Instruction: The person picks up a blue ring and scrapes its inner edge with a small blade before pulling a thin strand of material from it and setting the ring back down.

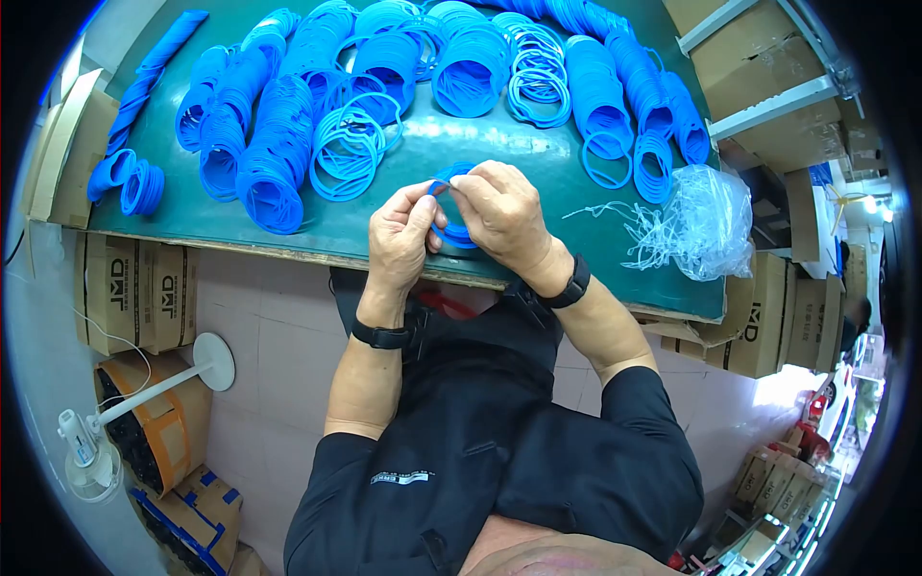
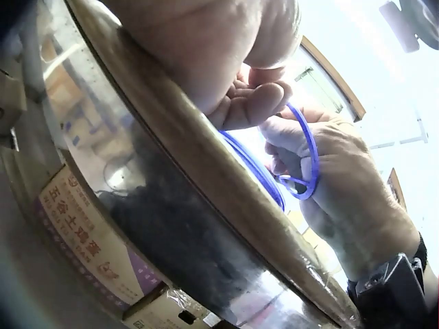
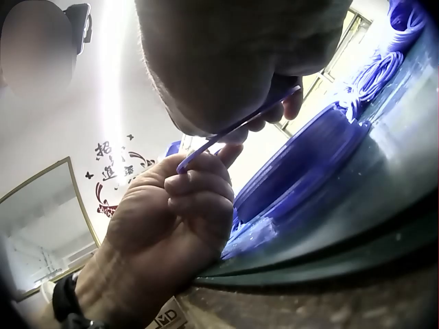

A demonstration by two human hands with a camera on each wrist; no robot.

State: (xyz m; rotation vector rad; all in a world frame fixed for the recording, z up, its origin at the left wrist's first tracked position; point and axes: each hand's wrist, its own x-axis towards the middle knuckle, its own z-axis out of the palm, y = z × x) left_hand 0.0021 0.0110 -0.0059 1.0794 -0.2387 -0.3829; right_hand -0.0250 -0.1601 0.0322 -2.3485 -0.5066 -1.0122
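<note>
Both hands meet over the near edge of the green table (image 1: 538, 178). My left hand (image 1: 401, 235) pinches one thin blue ring gasket (image 2: 312, 154) between thumb and fingers. The same gasket is pinched by my right hand (image 1: 504, 213) on its other side, and it slants between the two hands in the right wrist view. Under the hands lies a stack of blue ring gaskets (image 3: 302, 164), partly hidden by the fingers in the head view.
Long leaning stacks of blue rings (image 1: 471, 82) line the far side, with loose rings (image 1: 348, 158) in front. A clear plastic bag (image 1: 711, 226) with stringy scraps sits at the right. Cardboard boxes (image 1: 120, 288) stand below on the left, near a white fan (image 1: 91, 470).
</note>
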